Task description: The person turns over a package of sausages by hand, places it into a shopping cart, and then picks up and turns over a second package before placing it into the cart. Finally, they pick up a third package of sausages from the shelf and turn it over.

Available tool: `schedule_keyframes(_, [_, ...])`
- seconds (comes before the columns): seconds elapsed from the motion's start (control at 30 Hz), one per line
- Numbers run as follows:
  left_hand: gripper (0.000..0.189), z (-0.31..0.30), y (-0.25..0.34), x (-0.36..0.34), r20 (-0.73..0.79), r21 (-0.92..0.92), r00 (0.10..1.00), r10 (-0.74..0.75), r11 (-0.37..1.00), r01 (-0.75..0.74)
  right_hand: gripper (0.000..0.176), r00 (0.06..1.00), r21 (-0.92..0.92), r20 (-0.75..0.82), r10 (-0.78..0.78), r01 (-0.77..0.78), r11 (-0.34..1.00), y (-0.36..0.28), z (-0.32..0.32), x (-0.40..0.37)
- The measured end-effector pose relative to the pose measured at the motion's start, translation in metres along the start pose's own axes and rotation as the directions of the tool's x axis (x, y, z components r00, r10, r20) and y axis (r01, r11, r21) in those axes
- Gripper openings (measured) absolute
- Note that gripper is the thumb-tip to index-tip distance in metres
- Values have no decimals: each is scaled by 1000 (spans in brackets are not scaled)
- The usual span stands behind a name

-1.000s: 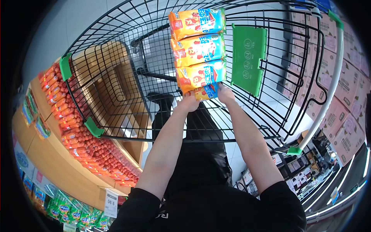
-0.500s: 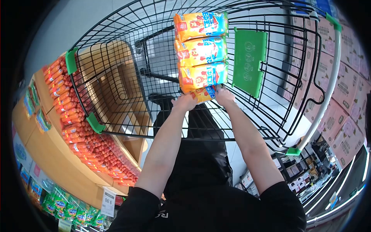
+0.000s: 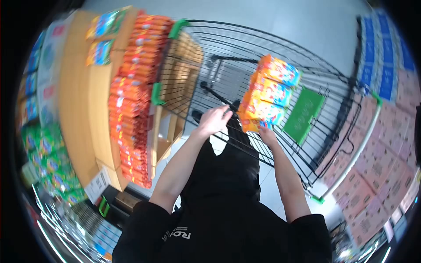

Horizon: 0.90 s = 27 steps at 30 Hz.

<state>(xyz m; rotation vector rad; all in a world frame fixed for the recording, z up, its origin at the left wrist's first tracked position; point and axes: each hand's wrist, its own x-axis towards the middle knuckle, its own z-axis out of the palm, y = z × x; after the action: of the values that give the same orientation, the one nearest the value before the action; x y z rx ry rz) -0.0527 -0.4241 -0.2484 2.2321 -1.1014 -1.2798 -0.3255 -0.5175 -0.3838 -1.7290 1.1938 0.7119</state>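
Note:
Several plump orange, yellow and blue packets (image 3: 274, 92) stand in a tight row inside the black wire shopping cart (image 3: 228, 27). At the near end of the row, my right hand (image 3: 267, 135) has its fingers closed at the corner of the lowest orange packet (image 3: 251, 126); its fingertips are partly hidden. My left hand (image 3: 215, 121) is off the packets, to their left over the cart's near side. Its fingers are loosely bent and apart, with nothing seen in them.
A green panel (image 3: 305, 116) and white handle (image 3: 357, 151) are at the cart's right. On the left, a wooden shelf (image 3: 79, 92) bears red-orange packs (image 3: 136, 101) and green packs (image 3: 57, 162). Pink cartons (image 3: 372, 175) and blue cartons (image 3: 381, 57) are stacked at right.
My left hand has let go of the packets and drawn away leftward. My right hand stays at the lowest packet. The view has turned, so cart and packets appear tilted and the shelf nearer.

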Motion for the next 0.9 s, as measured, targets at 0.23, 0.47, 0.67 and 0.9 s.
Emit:
schedule_keyframes(0.23, [37, -51, -29, -99, -260, -380, 965, 10, 918, -112, 35, 964, 154, -22, -264, 264, 952, -92, -5, -22])
schedule_keyframes(0.47, [34, -61, -111, -209, -298, -571, 949, -103, 816, -91, 27, 846, 241, -112, -522, 532, 811, -242, 17, -67])
schedule_keyframes(0.67, [34, -67, -186, -270, -389, -746, 884, -260, 652, -136, 26, 739, 404, -81, -669, 638, 656, -364, 85, -133])
schedule_keyframes(0.9, [35, -91, -234, -310, -489, -783, 811, -321, 571, -246, 26, 568, 426, 215, -795, 678, 600, -415, 180, -179])
